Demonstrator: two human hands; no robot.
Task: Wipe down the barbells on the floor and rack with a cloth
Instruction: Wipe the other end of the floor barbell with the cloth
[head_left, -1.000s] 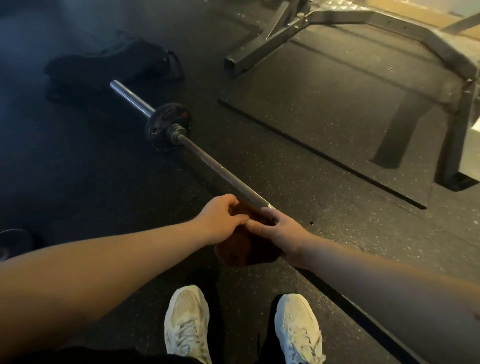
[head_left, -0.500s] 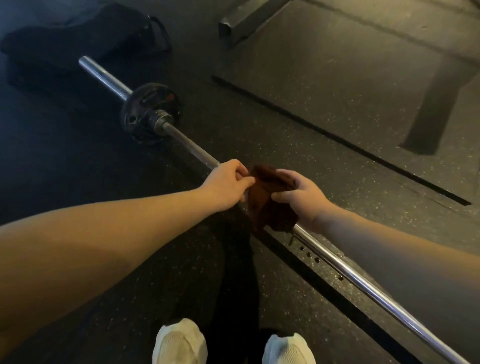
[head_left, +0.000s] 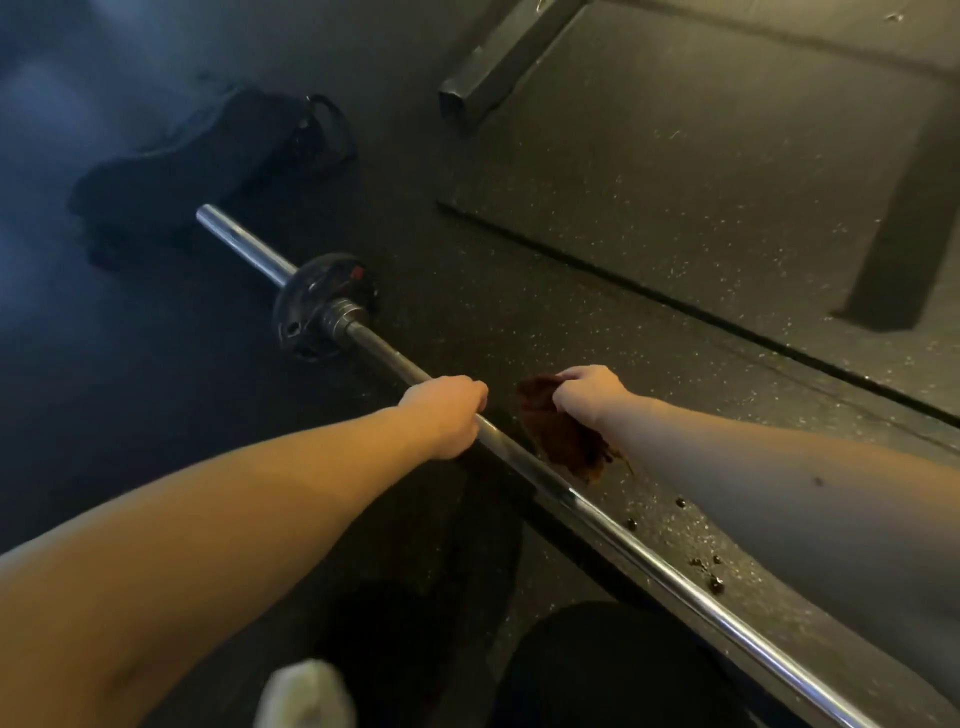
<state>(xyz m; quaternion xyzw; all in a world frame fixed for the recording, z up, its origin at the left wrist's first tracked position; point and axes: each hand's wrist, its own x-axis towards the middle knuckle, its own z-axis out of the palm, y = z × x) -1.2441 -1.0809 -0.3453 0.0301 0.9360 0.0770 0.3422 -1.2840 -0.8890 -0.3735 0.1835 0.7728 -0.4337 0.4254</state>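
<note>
Left hand (head_left: 447, 415) is curled over the shaft of the barbell (head_left: 649, 561), knuckles up, with its forearm coming in from the lower left. The barbell runs diagonally across the floor (head_left: 130, 415) from upper left to lower right. At the far left a black bag (head_left: 197, 171) lies just beyond the bare sleeve end. A small black weight plate (head_left: 311, 306) sits on the sleeve against the collar, and a free stretch of shaft lies between the plate and the left hand. On the near side of the bar the floor lies open, apart from a white shoe (head_left: 306, 696) at the bottom edge.

Right of a small gap, the right hand (head_left: 587, 397) pinches a bunched brown cloth (head_left: 561, 441), which hangs on the far side of the shaft; whether its lower edge touches the bar cannot be told. From there the shaft runs uncovered down to the lower right corner, with a few dark specks (head_left: 711, 571) on the floor beside it. Further right the raised edge of a rubber mat (head_left: 675, 182) runs roughly parallel to the bar, well apart from it, and a rack foot (head_left: 493, 67) rests on its top corner.

Half a second ago the two hands met at the cloth, which was wrapped on the shaft. Now the hands are apart, the cloth is off to the far side, and the left hand holds bare steel.
</note>
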